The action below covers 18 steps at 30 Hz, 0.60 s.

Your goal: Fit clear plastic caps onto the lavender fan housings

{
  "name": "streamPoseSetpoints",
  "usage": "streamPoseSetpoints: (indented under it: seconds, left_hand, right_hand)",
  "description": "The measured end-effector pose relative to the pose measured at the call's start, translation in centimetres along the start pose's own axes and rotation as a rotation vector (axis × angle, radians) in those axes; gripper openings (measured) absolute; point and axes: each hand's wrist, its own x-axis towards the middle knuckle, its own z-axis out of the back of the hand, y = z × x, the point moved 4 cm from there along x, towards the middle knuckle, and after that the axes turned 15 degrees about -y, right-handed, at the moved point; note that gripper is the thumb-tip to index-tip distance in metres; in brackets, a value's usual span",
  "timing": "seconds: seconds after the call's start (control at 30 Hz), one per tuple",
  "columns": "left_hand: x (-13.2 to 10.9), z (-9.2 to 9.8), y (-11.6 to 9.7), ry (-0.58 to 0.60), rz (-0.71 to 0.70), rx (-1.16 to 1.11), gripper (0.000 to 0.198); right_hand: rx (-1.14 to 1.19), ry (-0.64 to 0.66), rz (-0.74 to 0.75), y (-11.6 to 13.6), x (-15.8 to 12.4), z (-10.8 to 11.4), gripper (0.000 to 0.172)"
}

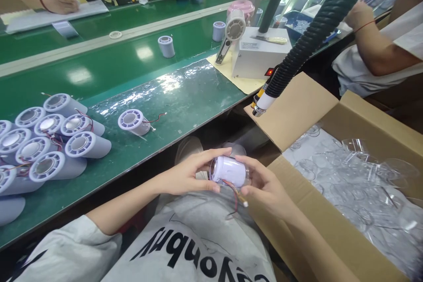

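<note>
A pale lavender cylinder [233, 171] with red wires and a small white connector sits between my hands above my lap. What looks like a clear plastic cover lies around it. My left hand [188, 172] grips its left end, thumb below and fingers above. My right hand [267, 183] holds the right end between thumb and fingers. On the bench to the left, a single similar cylinder [134, 122] lies tilted with its wires out. Farther left, several more cylinders [79, 144] are grouped together, their ringed ends facing up toward me.
An open cardboard box [297, 198] of clear plastic pieces [357, 176] stands at my right. A black flexible hose [307, 39] hangs above it. A white box device [261, 55] sits at the bench edge. A co-worker's hand [61, 4] rests across the green conveyor [109, 68]; another person sits at right.
</note>
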Motion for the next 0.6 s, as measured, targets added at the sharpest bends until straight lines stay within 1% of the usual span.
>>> streamPoseSetpoints:
  seconds: [0.03, 0.1, 0.23, 0.33, 0.4, 0.43, 0.47, 0.5, 0.53, 0.57, 0.6]
  left_hand:
    - [0.0, 0.0, 0.0, 0.02, 0.014, -0.032, 0.076]
    - [-0.1, -0.1, 0.2, 0.051, 0.084, -0.117, 0.076]
    - [-0.1, -0.2, 1.3, 0.058, 0.215, -0.25, 0.081]
    - [-0.2, -0.7, 2.4, 0.067, 0.274, -0.248, 0.084]
    - [-0.2, -1.0, 2.7, 0.069, 0.289, -0.2, 0.076]
    - [-0.1, -1.0, 2.5, 0.075, 0.285, -0.159, 0.069]
    - [0.2, -0.7, 1.8, 0.077, 0.265, -0.097, 0.063]
    - [0.6, 0.1, 0.8, 0.067, 0.233, -0.004, 0.057]
    - [1.2, 1.5, -0.6, 0.038, 0.179, 0.131, 0.054]
    - [2.1, 3.5, -2.4, -0.034, 0.106, 0.295, 0.053]
    - [3.3, 6.2, -4.4, -0.164, 0.028, 0.502, 0.054]
  right_hand:
    - [0.067, 0.001, -0.081, -0.2, -0.1, -0.1, 0.055]
    - [0.114, -0.003, -0.158, -0.5, -0.3, -0.1, 0.053]
    - [0.038, -0.04, -0.171, -0.8, -0.3, -0.1, 0.055]
    - [0.004, -0.055, -0.218, -1.1, -0.5, -0.8, 0.061]
    - [0.041, -0.044, -0.228, -0.9, -0.5, -1.2, 0.066]
    - [0.035, -0.013, -0.212, -0.8, -0.5, -1.2, 0.067]
    - [-0.02, 0.013, -0.183, -0.7, -0.3, -0.8, 0.065]
    - [-0.152, 0.006, -0.15, -0.6, 0.0, 0.3, 0.06]
    - [-0.34, -0.048, -0.12, -0.6, 0.3, 2.1, 0.053]
    - [-0.552, -0.143, -0.1, -0.6, 0.7, 4.7, 0.047]
    - [-0.781, -0.283, -0.09, -0.4, 1.0, 7.7, 0.041]
